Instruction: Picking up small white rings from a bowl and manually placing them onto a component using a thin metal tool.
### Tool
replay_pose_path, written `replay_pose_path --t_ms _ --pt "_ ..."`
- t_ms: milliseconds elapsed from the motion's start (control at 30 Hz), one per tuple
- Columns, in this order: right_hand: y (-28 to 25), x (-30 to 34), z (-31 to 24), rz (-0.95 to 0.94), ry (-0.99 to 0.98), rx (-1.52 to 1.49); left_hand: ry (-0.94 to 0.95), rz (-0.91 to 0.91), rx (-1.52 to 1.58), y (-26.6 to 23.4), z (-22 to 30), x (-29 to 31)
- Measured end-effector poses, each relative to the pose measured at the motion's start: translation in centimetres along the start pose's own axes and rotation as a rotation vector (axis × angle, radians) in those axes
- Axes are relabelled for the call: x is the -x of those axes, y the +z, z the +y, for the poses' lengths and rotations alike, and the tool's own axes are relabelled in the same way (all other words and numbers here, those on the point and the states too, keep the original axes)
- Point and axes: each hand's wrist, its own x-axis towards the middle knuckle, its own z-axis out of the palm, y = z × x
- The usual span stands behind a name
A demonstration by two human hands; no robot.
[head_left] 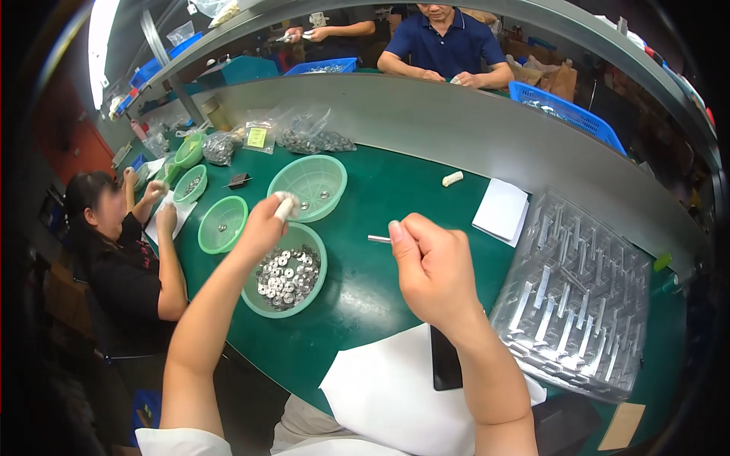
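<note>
My right hand [436, 266] is closed, with the thumb and fingers pinching a thin metal rod [378, 239] that sticks out to the left. My left hand [266, 226] is closed too, with white covers on its fingertips; what it grips, if anything, is hidden. It hovers between two light green baskets. The near basket [323, 267] is heaped with small round metal parts [283, 283] that have holes in the middle. In the far basket [337, 178] only a few metal pieces lie.
A smaller green basket [207, 235] stands left, near a seated co-worker [99, 251]. Clear plastic trays [525, 346] of metal strips fill the right side. White paper [380, 380] and a black phone [446, 361] lie before me. A low grey partition [426, 121] edges the back.
</note>
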Motion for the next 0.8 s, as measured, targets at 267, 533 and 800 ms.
replay_pose_path --t_ms 267,533,800 --pt "-0.3 0.1 0.9 -0.017 0.009 -0.051 -0.033 0.014 -0.083 -0.9 -3.0 -3.1" --pt "-1.0 -0.2 0.7 -0.037 0.022 -0.052 0.206 0.204 -0.714 -4.8 -6.7 5.8" --pt "-0.4 0.0 0.4 -0.108 0.026 -0.036 0.082 0.280 -0.602 -3.1 -7.4 7.0"
